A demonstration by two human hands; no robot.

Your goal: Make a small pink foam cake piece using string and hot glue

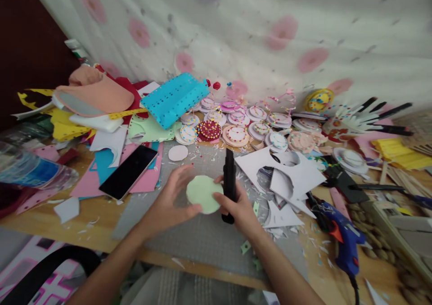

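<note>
A pale green foam disc (204, 194) is between my two hands, above the grey cutting mat (135, 224). My right hand (239, 205) grips an upright black utility knife (230, 179); its blade does not show. The right thumb also presses on the disc's right side, with a finger at its edge. At the disc's left, my left hand (172, 203) is open, fingers curved and apart, its thumb tip at the lower rim. Whether that thumb bears on the disc I cannot tell. Beyond the hands lies a small white disc (178, 152).
Decorated little foam hats (235, 135) crowd the back. White cut-out sheets (283, 174) and scraps lie right of the mat. A blue glue gun (349, 242) rests farther right. At left are a phone (128, 172), foam sheets (148, 179) and a plastic bottle (37, 167).
</note>
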